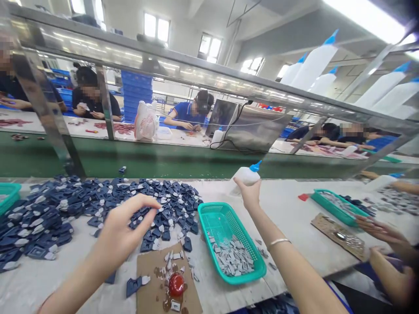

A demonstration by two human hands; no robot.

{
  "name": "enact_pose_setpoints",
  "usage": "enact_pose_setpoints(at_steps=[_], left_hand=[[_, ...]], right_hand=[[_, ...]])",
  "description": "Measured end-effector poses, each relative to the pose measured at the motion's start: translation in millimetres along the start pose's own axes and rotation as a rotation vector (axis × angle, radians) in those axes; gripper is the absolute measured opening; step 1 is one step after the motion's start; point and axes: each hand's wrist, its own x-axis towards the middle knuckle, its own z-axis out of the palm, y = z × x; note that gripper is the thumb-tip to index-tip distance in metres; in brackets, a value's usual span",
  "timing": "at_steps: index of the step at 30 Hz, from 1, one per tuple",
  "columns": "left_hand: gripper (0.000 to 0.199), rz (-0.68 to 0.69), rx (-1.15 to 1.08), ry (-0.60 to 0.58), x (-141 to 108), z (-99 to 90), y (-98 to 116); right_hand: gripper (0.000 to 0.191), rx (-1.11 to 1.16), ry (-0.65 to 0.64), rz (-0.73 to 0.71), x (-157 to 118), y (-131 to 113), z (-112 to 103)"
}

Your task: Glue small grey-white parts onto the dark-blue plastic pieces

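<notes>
My right hand (249, 194) grips a white squeeze bottle (246, 175) with a blue nozzle, held above the back of the table. My left hand (126, 226) hovers in front of a large pile of dark blue parts with white-grey tips (170, 198). Its thumb and index finger come together in a pinch; whatever is between them, if anything, is too small to make out. Below lies a cardboard piece (152, 266) bearing a red round lump (176, 284), wet spots and several small grey pieces. Beside the cardboard is one blue part (133, 285).
A green basket (209, 250) with small grey pieces (234, 257) stands between my arms. To the right, a co-worker's hands (381, 231) are near another green basket (352, 220) and cardboard (337, 235). A metal shelf (196, 65) with white bottles (316, 61) spans overhead. Several people sit across.
</notes>
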Motion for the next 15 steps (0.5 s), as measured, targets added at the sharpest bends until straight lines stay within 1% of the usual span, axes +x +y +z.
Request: enact_pose_setpoints(at_steps=[2, 3, 4, 6, 7, 9, 10, 11, 12, 13, 14, 15], left_hand=[[0.022, 0.064, 0.089, -0.199, 31.2, 38.6, -13.0], [0.023, 0.098, 0.143, -0.278, 47.6, 57.4, -21.5], [0.025, 0.129, 0.206, -0.328, 63.9, 75.2, -29.6], [0.025, 0.142, 0.265, -0.374, 93.4, 106.3, -41.1], [0.026, 0.144, 0.291, -0.392, 105.7, 118.8, -43.8], [0.027, 0.154, 0.336, -0.423, 124.7, 135.9, -45.3], [0.029, 0.158, 0.361, -0.434, 132.3, 139.9, -45.9], [0.035, 0.154, 0.392, -0.440, 139.5, 140.3, -47.7], [0.039, 0.135, 0.430, -0.437, 147.1, 136.9, -51.5], [0.040, 0.095, 0.477, -0.423, 155.2, 129.5, -58.0], [0.037, 0.032, 0.533, -0.397, 163.7, 118.0, -67.0], [0.028, -0.051, 0.594, -0.362, 171.9, 103.0, -78.4]], right_hand=[[0.081, -0.032, -0.028, 0.032, 3.2, 16.8, 9.8], [0.081, -0.045, -0.048, 0.039, 3.9, 23.6, 13.0], [0.080, -0.056, -0.069, 0.040, 4.7, 29.2, 15.2], [0.081, -0.072, -0.111, 0.035, 7.0, 35.8, 16.8], [0.082, -0.076, -0.131, 0.031, 8.2, 36.7, 16.0], [0.086, -0.085, -0.160, 0.024, 8.3, 34.5, 10.2], [0.089, -0.090, -0.172, 0.020, 6.3, 32.1, 4.6], [0.091, -0.102, -0.171, 0.014, 2.3, 29.4, -3.1], [0.091, -0.118, -0.163, 0.007, -3.9, 27.1, -12.6], [0.087, -0.134, -0.161, -0.010, -12.1, 25.5, -23.8], [0.076, -0.167, -0.162, -0.049, -22.3, 24.8, -36.1], [0.061, -0.271, -0.193, -0.142, -34.2, 25.1, -48.6]])
